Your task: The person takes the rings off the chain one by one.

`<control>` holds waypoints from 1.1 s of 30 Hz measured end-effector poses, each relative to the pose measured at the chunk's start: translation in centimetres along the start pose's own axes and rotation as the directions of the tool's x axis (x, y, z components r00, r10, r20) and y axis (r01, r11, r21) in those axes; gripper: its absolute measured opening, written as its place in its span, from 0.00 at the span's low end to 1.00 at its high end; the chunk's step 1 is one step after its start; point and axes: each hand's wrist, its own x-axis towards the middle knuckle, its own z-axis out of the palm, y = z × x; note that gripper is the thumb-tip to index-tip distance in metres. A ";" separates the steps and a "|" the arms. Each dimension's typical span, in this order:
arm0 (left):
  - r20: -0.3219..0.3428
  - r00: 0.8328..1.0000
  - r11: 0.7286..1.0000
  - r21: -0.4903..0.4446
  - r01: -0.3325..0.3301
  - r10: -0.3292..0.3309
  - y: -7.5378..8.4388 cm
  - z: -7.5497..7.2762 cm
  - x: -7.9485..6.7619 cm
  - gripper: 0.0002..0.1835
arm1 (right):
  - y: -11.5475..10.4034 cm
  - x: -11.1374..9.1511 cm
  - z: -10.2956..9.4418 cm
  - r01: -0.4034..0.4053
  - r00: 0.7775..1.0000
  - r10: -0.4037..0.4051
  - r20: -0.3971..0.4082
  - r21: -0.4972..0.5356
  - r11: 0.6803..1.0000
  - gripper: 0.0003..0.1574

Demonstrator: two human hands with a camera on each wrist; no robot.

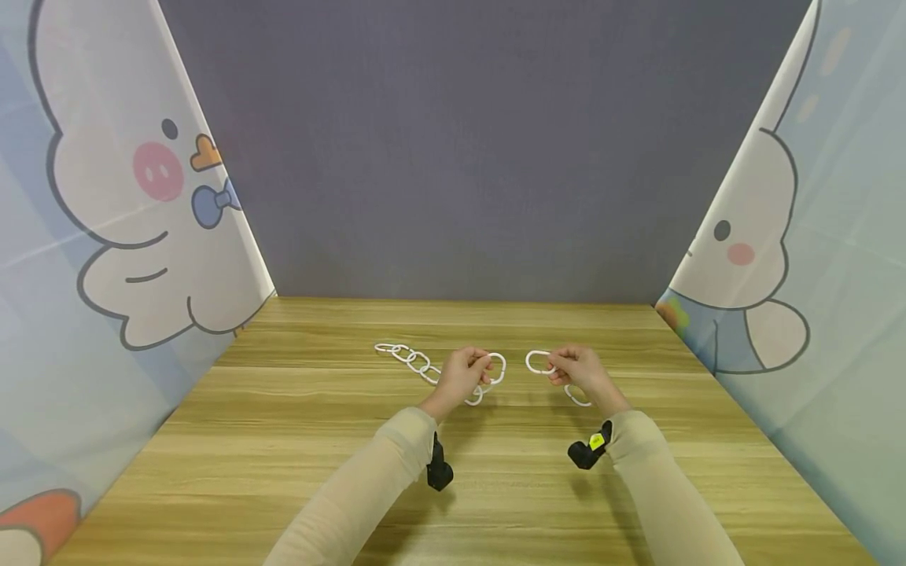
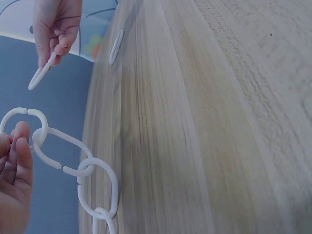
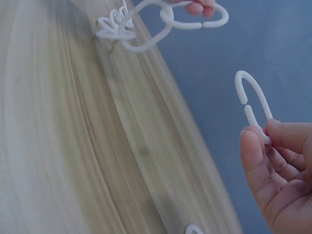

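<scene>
My left hand point(image 1: 462, 379) pinches the end link of a white plastic chain point(image 2: 115, 187) between thumb and fingers. From there the chain dips and lies off to the left across the tabletop. My right hand point(image 1: 582, 371) holds a single white oval link point(image 3: 263, 100) by one end, raised above the table. That link has a small gap in its side, and so does the end link in the left hand. The two raised links face each other, apart. Another loose white link point(image 1: 569, 396) lies on the wood, partly hidden below the right hand.
The wood-grain table point(image 1: 340, 487) meets a dark grey panel point(image 1: 467, 157) at its far edge. Cartoon-printed curtains point(image 1: 85, 314) stand at both sides. Each wrist carries a small black camera point(image 1: 440, 472).
</scene>
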 end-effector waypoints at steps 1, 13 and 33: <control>-0.001 1.000 1.000 0.002 -0.003 0.003 0.0 0.0 0.0 0.09 | 0.0 0.0 0.0 -0.002 1.000 0.002 -0.001 0.002 1.000 0.16; 0.003 1.000 1.000 -0.005 0.002 -0.002 -0.1 -0.1 0.0 0.11 | 1.1 0.0 -0.2 -0.007 1.000 0.007 -0.006 0.011 1.000 0.18; 0.007 1.000 1.000 0.011 -0.004 0.004 -0.1 -0.1 0.0 0.11 | 3.5 0.1 -0.8 0.036 0.999 -0.037 0.033 0.044 0.998 0.14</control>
